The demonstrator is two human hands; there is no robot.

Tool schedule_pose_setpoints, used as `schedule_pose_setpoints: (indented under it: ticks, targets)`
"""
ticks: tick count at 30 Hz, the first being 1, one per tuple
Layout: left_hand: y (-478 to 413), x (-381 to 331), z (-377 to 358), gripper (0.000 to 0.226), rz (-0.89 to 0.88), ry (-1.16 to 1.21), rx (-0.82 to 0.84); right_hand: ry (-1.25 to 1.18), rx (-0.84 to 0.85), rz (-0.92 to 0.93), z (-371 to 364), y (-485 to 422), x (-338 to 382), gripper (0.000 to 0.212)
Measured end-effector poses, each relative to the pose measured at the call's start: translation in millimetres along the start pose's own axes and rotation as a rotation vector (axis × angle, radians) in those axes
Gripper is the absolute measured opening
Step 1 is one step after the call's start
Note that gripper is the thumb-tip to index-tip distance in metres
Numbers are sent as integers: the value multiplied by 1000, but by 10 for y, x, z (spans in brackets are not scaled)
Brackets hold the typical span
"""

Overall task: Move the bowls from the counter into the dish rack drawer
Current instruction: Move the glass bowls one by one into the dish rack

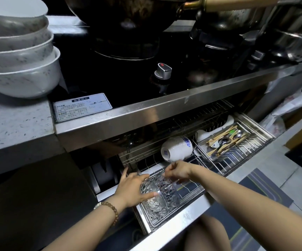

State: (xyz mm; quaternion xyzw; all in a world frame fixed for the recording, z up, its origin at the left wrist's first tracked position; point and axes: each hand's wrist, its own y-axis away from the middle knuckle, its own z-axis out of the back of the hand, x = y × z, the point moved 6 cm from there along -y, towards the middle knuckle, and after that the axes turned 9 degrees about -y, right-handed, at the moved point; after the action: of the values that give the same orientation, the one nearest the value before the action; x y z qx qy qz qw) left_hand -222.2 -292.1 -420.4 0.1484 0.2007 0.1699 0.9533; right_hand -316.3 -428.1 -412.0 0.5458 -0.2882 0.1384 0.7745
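Both forearms are extended over the open dish rack drawer [173,221]. 4 stacked white bowls [17,57] are left on the surface [14,124]. Inside the rack, 1 glass bowl [158,193] is gripped by left hand [133,189] fingers and right hand [178,172] fingers.

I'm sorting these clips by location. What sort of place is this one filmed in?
Most likely a home kitchen. A wok sits on a gas stove with a control knob, white bowls are stacked on the counter, and a pull-out dish rack drawer holds a cutlery tray.
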Motion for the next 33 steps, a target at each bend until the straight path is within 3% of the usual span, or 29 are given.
schedule_pose_setpoints:
  ticks: [3, 6, 9, 12, 25, 33]
  targets:
    - [71, -35, 121, 88, 23, 115, 12, -102, -65, 132, 86, 284, 153, 7]
    - [138, -31, 284, 66, 47, 325, -38, -148, -97, 260, 149, 627, 305, 30]
    - [280, -107, 511, 46, 19, 581, -96, -294, -64, 349, 128, 1004, 467, 27]
    - [492, -223, 838, 30, -44, 674, -176, -343, -44, 458, 104, 1404, 659, 30]
    - [1999, -307, 2538, 32, -276, 570, -609, -100, -105, 954, -403, 2857, 1800, 31]
    - [2892, 229, 3297, 28, -234, 514, -894, 69, -69, 1145, -989, 3170, 2669, 41]
